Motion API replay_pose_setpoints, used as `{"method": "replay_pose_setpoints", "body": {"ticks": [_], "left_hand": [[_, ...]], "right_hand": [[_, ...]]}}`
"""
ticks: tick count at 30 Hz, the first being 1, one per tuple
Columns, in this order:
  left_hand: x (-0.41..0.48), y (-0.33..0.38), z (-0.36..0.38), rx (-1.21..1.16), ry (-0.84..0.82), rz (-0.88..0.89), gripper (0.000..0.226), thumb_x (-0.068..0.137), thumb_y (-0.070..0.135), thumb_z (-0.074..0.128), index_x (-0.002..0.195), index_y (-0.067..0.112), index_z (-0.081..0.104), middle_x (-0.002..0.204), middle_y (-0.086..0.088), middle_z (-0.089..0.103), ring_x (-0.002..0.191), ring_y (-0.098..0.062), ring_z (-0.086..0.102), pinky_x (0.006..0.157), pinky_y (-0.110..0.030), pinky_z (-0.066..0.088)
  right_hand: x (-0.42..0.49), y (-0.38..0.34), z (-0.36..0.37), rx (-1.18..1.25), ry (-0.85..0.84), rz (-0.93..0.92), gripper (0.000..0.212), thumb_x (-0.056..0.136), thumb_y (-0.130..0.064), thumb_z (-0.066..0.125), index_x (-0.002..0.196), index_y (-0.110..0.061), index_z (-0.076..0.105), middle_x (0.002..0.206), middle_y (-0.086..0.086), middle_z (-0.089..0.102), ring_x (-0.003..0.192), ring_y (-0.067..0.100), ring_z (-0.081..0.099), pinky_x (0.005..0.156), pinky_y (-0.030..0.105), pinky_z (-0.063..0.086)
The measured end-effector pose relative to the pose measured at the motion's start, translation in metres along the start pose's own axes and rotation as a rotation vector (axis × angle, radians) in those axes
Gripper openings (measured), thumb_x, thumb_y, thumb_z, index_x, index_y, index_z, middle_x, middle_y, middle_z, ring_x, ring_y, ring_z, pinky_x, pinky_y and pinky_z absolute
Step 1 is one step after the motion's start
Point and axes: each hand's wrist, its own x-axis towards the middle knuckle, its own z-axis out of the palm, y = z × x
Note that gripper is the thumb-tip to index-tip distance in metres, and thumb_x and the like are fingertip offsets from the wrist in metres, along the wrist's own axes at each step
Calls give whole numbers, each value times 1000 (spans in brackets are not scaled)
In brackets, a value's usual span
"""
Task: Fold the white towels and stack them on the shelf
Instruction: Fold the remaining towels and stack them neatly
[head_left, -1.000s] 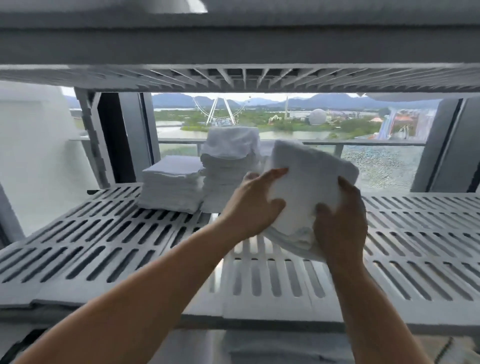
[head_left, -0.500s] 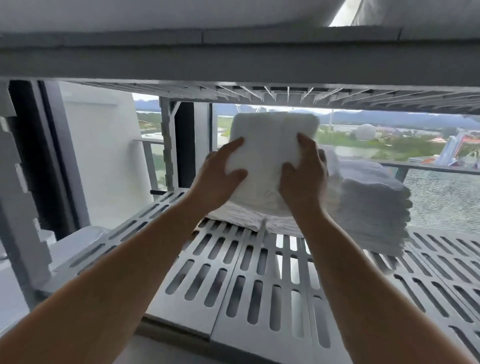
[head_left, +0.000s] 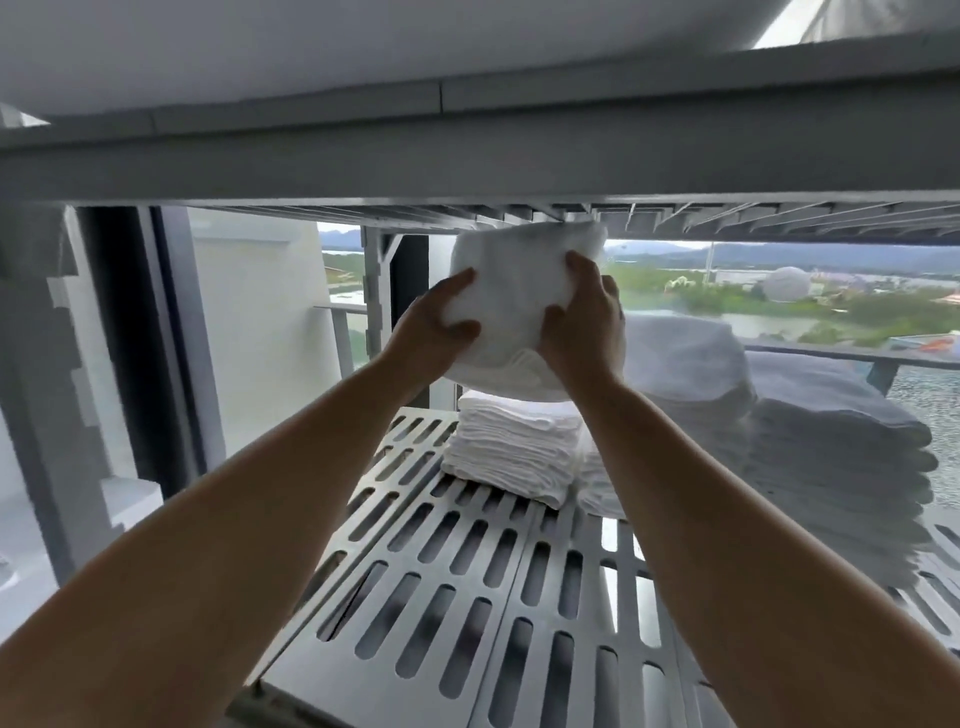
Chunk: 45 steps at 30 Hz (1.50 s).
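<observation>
Linen storeroom: slotted shelving (head_left: 467, 597) holds stacked white towels (head_left: 511, 452).

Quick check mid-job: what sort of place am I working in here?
Likely a linen storeroom high in a building, perhaps a hotel: grey slotted shelving, stacks of folded white towels, and a window looking down on water and greenery. The left hand and right hand grip another folded towel.
</observation>
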Motion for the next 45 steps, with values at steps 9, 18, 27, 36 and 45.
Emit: {"method": "replay_pose_setpoints", "body": {"ticks": [9, 18, 27, 36, 45], "left_hand": [[48, -85, 38, 162, -185, -248, 56, 97, 12, 59, 150, 16, 42, 145, -15, 51, 127, -32, 54, 109, -40, 44], [66, -117, 56, 182, -198, -280, 45, 99, 11, 52, 144, 8, 50, 149, -9, 50, 137, -28, 46, 118, -38, 32], [63, -128, 62, 133, -189, -230, 48, 104, 20, 48, 148, 3, 43, 153, -12, 45, 141, -27, 41, 119, -33, 28], [44, -144, 39, -351, -88, -475, 63, 107, 51, 15, 146, 15, 47, 140, -13, 54, 97, -17, 57, 69, -30, 38], [21, -174, 73, -457, -256, -638, 79, 98, 71, 21, 152, 16, 36, 154, -4, 42, 142, -26, 40, 85, -22, 46]], "right_hand": [[20, 49, 44, -522, -412, 238, 54, 89, -14, 55, 142, -12, 47, 132, 18, 57, 121, 35, 57, 99, 38, 49], [-2, 60, 54, -606, -520, 187, 41, 92, -7, 46, 130, -10, 61, 133, 15, 59, 123, 30, 56, 104, 38, 48], [-11, 61, 62, -595, -268, 62, 28, 93, 6, 48, 113, 2, 68, 120, 19, 56, 106, 30, 60, 92, 35, 54], [-73, 78, 70, -627, -201, -391, 50, 95, -39, 51, 138, -13, 51, 148, 13, 48, 143, 33, 36, 121, 53, 22], [-108, 103, 103, -740, -290, -250, 103, 82, -72, 46, 161, -21, 4, 165, 21, 12, 152, 45, 2, 121, 62, 1]]}}
